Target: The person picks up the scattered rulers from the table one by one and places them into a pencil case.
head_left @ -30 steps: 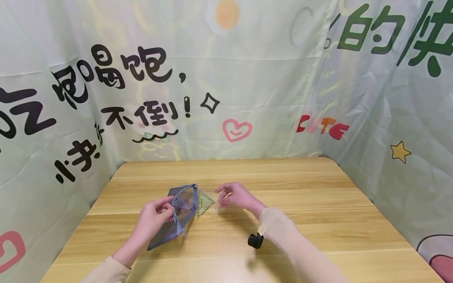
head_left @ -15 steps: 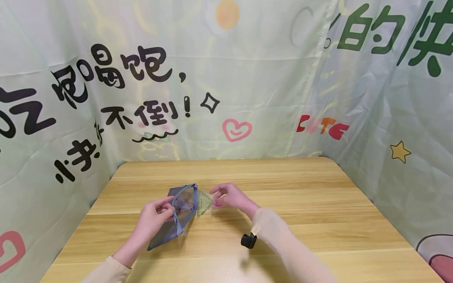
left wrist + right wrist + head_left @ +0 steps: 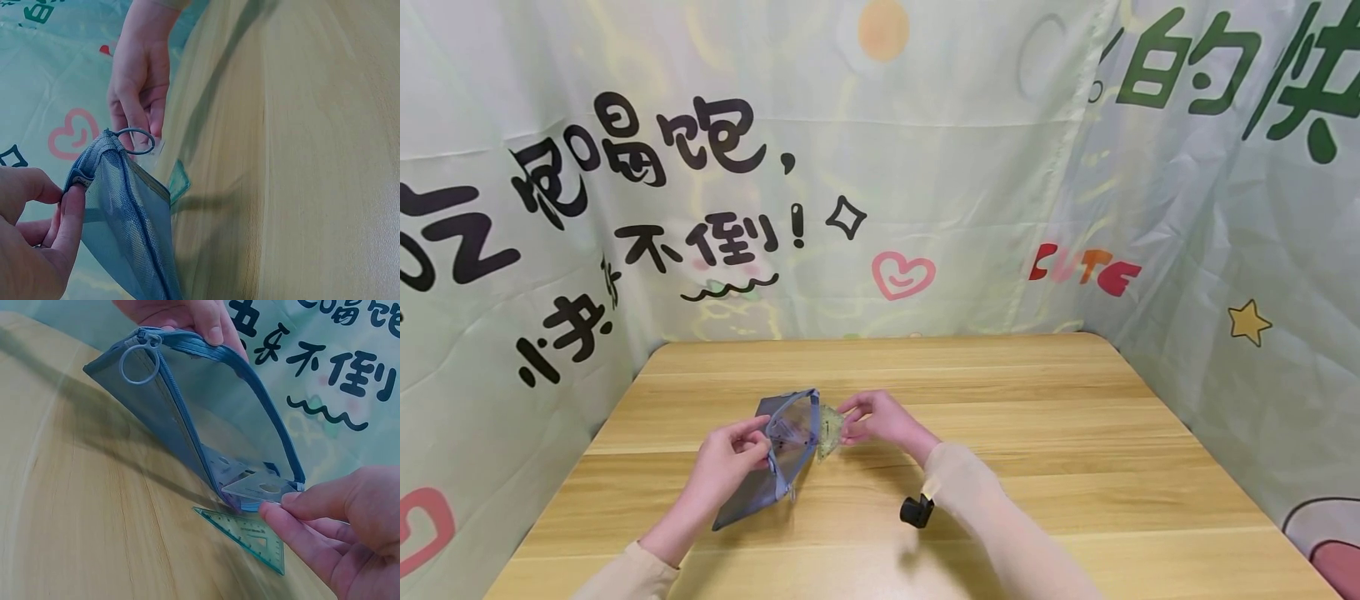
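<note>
A blue-grey mesh zip pouch point(image 3: 747, 503) stands tilted on the table, its mouth gaping to the right. My left hand point(image 3: 730, 458) pinches one edge of that mouth between thumb and fingers. Between the thumb and fingers of my right hand point(image 3: 886, 419) is a clear set square point(image 3: 250, 487), whose pointed end reaches into the mouth in the right wrist view. Beneath it a green set square point(image 3: 234, 526) lies on the table just outside the pouch. Clear rulers point(image 3: 226, 464) show inside, partly hidden by the pouch's side.
The wooden table point(image 3: 1037, 467) spreads out on every side of the pouch. Printed cloth point(image 3: 970, 183) hangs behind it and along both sides. A zip pull ring point(image 3: 140, 362) hangs at the pouch's near corner. A black camera point(image 3: 916, 511) is on my right wrist.
My right hand has moved left with the clear set square, over the green one and up to the pouch's mouth. The left hand and pouch have stayed put.
</note>
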Motion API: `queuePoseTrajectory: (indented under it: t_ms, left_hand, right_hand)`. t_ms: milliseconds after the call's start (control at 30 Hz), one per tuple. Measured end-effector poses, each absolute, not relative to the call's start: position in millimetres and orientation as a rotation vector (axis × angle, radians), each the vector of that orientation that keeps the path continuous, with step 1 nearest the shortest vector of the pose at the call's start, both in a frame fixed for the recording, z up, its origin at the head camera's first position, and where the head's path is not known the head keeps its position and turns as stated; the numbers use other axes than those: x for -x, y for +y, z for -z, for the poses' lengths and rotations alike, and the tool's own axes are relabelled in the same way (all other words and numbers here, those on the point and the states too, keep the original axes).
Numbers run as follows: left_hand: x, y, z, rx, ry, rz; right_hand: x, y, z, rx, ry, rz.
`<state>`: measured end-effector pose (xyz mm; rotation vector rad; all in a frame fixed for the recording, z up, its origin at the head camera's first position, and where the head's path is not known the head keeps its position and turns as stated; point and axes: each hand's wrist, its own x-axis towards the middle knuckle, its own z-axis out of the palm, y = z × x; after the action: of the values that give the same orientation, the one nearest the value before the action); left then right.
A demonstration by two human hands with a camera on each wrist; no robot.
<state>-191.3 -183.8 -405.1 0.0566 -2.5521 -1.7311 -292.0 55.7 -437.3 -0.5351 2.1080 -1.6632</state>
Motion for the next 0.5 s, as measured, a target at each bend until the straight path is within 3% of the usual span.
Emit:
queuePoseTrajectory:
  t_ms: [500]
  left_hand:
    - [191.3, -184.1, 406.0, -0.043, -2.543, 1.749]
  right_hand:
    - [286.8, 41.8, 434.7, 0.449, 2.094, 1.696]
